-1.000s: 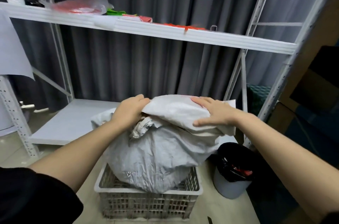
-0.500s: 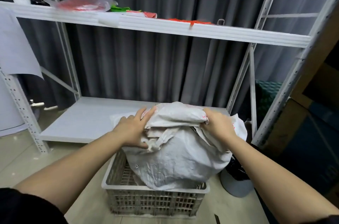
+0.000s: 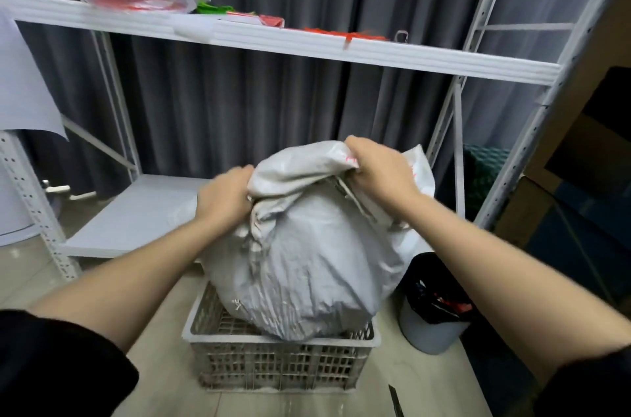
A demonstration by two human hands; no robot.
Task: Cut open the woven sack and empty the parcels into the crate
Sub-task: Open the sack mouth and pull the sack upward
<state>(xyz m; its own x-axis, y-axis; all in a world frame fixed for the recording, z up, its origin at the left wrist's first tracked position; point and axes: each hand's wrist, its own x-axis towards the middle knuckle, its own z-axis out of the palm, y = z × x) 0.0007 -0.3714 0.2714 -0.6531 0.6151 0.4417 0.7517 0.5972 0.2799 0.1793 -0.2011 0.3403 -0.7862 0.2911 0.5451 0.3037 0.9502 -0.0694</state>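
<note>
Lifted higher than half a second ago — both fists bunching sack top. Left hand (image 3: 223,198) curled tight round gathered fabric at 9 o'clock of neck; right hand (image 3: 379,174) clenched on opposite fold at 2 o'clock. Woven sack (image 3: 307,266) bulging, bottom resting inside crate (image 3: 283,365). Advice: keep grips level, tip slowly over crate centre — avoid spill toward bin (image 3: 433,324) at 3 o'clock. No parcels visible yet.

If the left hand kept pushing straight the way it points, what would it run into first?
The left hand already grips the woven sack, so it would press straight into the bulging sack; the right hand probably lies beyond, though depth is unclear.
</note>
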